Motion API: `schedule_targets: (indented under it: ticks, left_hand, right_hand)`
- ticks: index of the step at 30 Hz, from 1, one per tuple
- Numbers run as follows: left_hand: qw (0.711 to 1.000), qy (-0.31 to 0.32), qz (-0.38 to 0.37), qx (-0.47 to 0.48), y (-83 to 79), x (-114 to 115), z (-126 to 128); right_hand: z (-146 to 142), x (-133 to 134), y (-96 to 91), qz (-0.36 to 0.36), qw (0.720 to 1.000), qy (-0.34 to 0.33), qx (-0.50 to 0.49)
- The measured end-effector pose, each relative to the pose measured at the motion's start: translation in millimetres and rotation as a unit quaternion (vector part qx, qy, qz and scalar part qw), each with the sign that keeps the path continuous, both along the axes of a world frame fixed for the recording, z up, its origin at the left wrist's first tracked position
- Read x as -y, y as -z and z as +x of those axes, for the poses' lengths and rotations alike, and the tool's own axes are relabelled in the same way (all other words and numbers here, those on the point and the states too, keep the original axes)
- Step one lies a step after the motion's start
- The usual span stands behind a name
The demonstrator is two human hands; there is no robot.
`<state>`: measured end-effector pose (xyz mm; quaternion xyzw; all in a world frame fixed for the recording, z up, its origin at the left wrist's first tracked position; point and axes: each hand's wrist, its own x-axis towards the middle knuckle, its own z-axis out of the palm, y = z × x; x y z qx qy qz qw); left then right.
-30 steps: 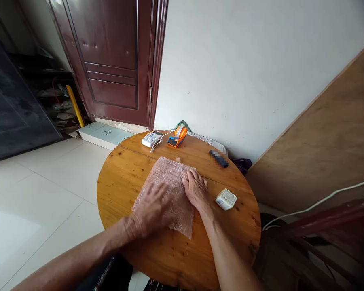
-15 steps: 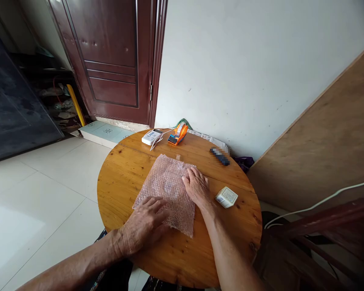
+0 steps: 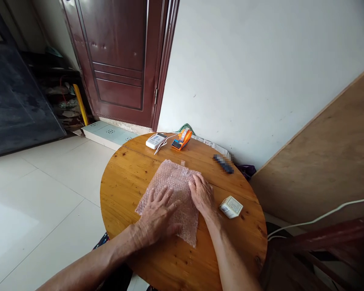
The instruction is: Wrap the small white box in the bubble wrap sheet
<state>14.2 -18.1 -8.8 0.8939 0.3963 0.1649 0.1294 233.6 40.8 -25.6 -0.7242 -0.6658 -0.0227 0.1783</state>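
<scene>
A sheet of clear bubble wrap (image 3: 172,182) lies flat on the round wooden table (image 3: 124,182). My left hand (image 3: 157,216) rests palm down on the sheet's near part, fingers spread. My right hand (image 3: 202,194) lies flat on the sheet's right edge, fingers stretched out and together. Neither hand holds anything. A small white box (image 3: 231,206) sits on the table just right of my right hand.
At the table's far edge are a white adapter with a cable (image 3: 155,140) and an orange tape dispenser (image 3: 182,139). A dark, blurred flat object (image 3: 223,163) lies at the far right. A dark door (image 3: 118,56), a white wall and a leaning wooden board (image 3: 327,145) stand behind.
My left hand slid back toward me over the bubble wrap, then forward onto it again. My right hand stayed on the right edge. The view shifted slightly.
</scene>
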Motion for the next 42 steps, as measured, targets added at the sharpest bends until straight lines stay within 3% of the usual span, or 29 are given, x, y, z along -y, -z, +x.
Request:
schedule_targets:
  ticks: [4,9,11,13,16,19,22,26,28,30,35,38,42]
  left_hand:
    - [0.999,0.032,-0.015,0.018,13.6,-9.1,-1.1]
    - [0.999,0.03,-0.007,0.036,18.7,-7.1,-4.4]
    - [0.999,0.03,-0.007,0.039,18.3,-7.1,-3.5]
    - [0.999,0.029,-0.008,0.043,18.5,-7.7,-2.4]
    - [0.999,0.027,-0.007,0.045,19.6,-8.0,-1.3]
    - [0.999,0.023,-0.001,0.046,19.3,-7.4,-0.7]
    - [0.999,0.026,0.004,0.045,18.2,-6.9,-0.6]
    - [0.999,0.023,0.001,0.043,19.5,-7.0,0.6]
    - [0.999,0.018,0.001,0.048,19.1,-7.0,1.4]
    - [0.998,0.013,0.002,0.069,15.5,-7.3,1.1]
    - [0.986,-0.077,0.015,0.148,-0.1,-13.4,-10.2]
    - [0.982,-0.127,0.02,0.142,1.4,-18.6,-20.7]
    - [0.986,-0.109,0.033,0.121,12.4,-18.9,-28.2]
  right_hand:
    - [4.8,-0.5,-0.9,0.075,0.996,-0.024,-0.038]
    - [10.2,12.1,-42.1,0.132,0.988,-0.062,-0.046]
    - [22.4,23.2,-58.2,0.103,0.993,-0.059,-0.028]
    - [42.3,36.7,-64.1,0.055,0.998,-0.014,0.001]
    - [75.7,56.4,-56.9,-0.05,0.994,0.077,0.054]
    - [89.3,70.1,-53.3,-0.108,0.985,0.132,0.007]
    - [64.8,74.5,-68.6,-0.047,0.986,0.1,-0.122]
    - [-2.2,61.1,-88.2,-0.041,0.969,-0.073,-0.231]
    - [-28.5,47.3,-82.9,-0.062,0.964,-0.135,-0.22]
    - [-42.3,34.0,-68.6,-0.07,0.97,-0.149,-0.18]
    - [-38.4,24.9,-36.6,-0.091,0.961,-0.196,-0.176]
    - [-31.7,32.2,-34.5,-0.093,0.952,-0.185,-0.225]
    - [-30.3,37.1,-38.0,-0.088,0.951,-0.178,-0.237]
